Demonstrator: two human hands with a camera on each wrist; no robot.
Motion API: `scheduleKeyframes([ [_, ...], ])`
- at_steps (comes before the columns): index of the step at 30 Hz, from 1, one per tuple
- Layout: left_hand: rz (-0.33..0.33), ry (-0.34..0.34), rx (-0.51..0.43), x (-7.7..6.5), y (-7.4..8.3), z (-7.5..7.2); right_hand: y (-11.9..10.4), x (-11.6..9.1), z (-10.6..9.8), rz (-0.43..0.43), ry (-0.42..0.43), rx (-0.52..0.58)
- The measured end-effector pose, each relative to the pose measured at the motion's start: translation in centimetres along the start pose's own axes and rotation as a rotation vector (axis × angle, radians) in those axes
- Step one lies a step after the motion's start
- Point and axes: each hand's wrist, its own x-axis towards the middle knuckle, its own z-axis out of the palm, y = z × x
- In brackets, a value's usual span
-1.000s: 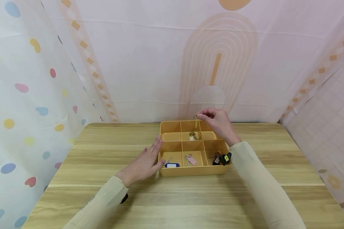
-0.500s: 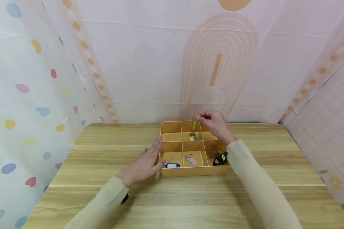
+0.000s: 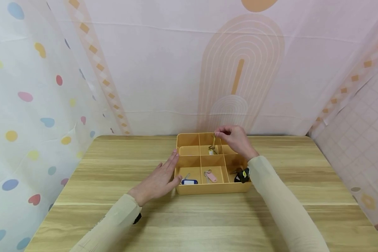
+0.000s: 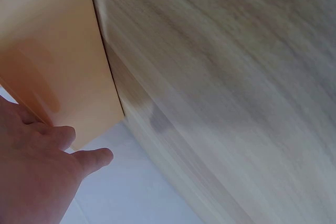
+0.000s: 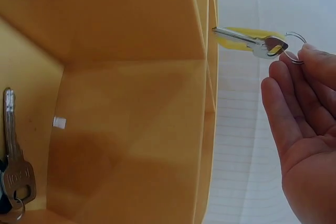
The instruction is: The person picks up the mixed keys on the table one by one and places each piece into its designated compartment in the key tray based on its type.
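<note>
A yellow divided organizer box (image 3: 212, 189) sits on the table. My right hand (image 3: 236, 140) is over its back middle compartment and pinches the ring of a keyring. From that ring hang a silver key (image 5: 257, 44) and a yellow key tag (image 5: 228, 41), lowered past the box's rim. Below lies another keyring with a pale tag (image 3: 211, 152). My left hand (image 3: 157, 182), its fingers extended, rests against the box's left side. The front compartments hold a key with a blue tag (image 3: 189, 182), a key with a pink tag (image 3: 211, 176), and a key (image 5: 20, 177) partly hidden by the right wrist.
The wooden table (image 3: 119, 168) extends around the box on both sides and in front. A patterned cloth backdrop (image 3: 163, 87) rises right behind the table's back edge. Thin dividers (image 3: 212, 155) separate the compartments.
My right hand has moved down and slightly left, bringing the yellow-tagged keyring lower into the back middle compartment. The left hand and the box stay in place.
</note>
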Motion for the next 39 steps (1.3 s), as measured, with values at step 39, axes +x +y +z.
scheduleKeyframes([
  [39,0.016,0.006,-0.004,0.4,-0.9,-0.4,-3.6,-2.3,-3.0,-0.04,-0.011,-0.037],
])
